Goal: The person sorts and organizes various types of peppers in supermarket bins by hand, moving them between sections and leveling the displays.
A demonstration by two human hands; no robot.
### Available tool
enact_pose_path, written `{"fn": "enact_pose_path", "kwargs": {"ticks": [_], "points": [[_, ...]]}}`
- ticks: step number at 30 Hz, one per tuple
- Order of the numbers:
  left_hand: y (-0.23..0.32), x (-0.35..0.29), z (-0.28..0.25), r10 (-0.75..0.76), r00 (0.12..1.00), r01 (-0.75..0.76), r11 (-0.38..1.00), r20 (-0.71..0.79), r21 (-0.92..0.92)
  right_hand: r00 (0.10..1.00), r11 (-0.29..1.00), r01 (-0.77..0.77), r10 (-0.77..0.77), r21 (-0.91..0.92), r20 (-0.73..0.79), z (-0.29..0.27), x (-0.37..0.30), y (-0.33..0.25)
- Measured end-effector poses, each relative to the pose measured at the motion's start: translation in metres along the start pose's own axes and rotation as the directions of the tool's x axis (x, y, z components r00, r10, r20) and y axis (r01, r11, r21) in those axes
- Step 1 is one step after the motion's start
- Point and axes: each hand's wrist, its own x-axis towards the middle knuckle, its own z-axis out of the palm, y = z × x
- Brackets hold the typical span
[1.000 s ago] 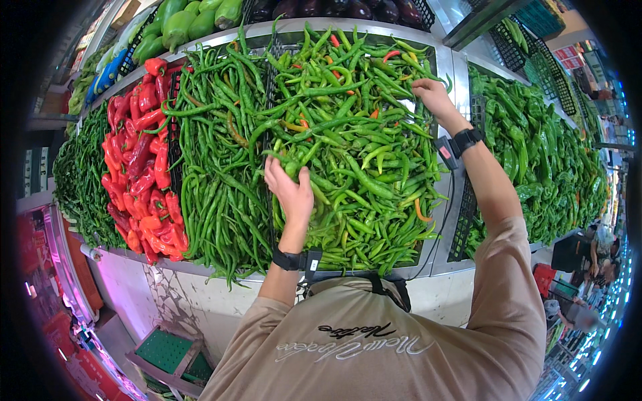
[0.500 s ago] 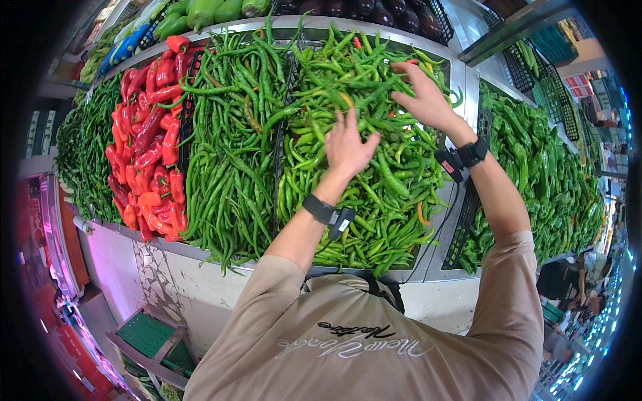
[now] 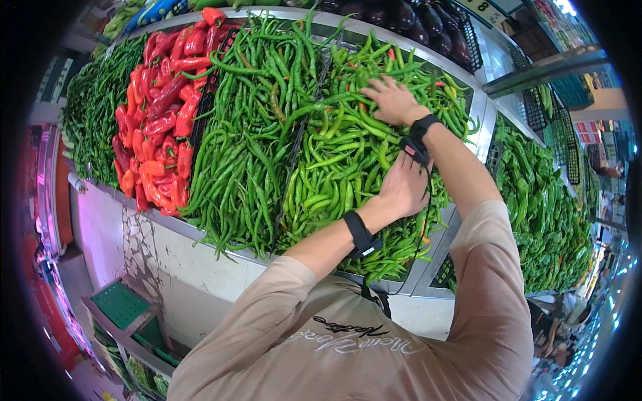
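A heap of light green chili peppers (image 3: 328, 200) fills the section in front of me. My right hand (image 3: 393, 100) lies on its far part, fingers spread over the peppers and holding nothing I can see. Nearer to me, my left hand (image 3: 403, 186) rests palm down on the right half of the same heap, thumb apart. Its fingertips are partly hidden by the right wrist and the black device strapped there. Another black band (image 3: 361, 234) with a small box circles my left wrist. A few red and yellow peppers show among the green ones.
Left of the heap lie long green peppers (image 3: 241, 167), then red peppers (image 3: 157, 120) and thin dark green ones (image 3: 100, 127). Wider green peppers (image 3: 535, 207) are piled at the right. Eggplants (image 3: 428, 27) sit behind. A metal rim (image 3: 481, 120) borders the heap; a cable hangs near my wrists.
My right hand has moved left across the far part of the heap. My left hand has shifted right, under the right wrist. The view has turned a little.
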Motion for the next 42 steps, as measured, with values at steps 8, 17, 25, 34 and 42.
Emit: {"fn": "enact_pose_path", "kwargs": {"ticks": [8,17,25,34,42], "points": [[-0.029,-0.045,-0.014,0.058,0.959,-0.145,0.941,-0.277,-0.306,0.966,0.987,-0.16,0.157,-0.002,-0.207,0.03,-0.045,0.067],[-0.127,0.0,0.006,-0.544,0.814,0.423,0.795,-0.202,-0.435,0.934,0.91,-0.261,0.323,0.323,-0.155,0.06,-0.117,0.089],[-0.188,0.061,0.029,-0.793,0.605,0.658,0.546,-0.067,-0.519,0.87,0.215,-0.41,0.385,0.886,0.308,0.106,-0.208,0.089],[-0.175,0.081,0.027,-0.708,0.689,0.558,0.656,-0.157,-0.508,0.861,0.095,-0.289,0.461,0.953,0.215,0.076,-0.254,0.078],[-0.087,0.056,0.031,-0.478,0.869,0.434,0.861,-0.13,-0.264,0.895,0.418,-0.125,0.44,0.9,-0.08,-0.001,-0.158,0.091]]}}
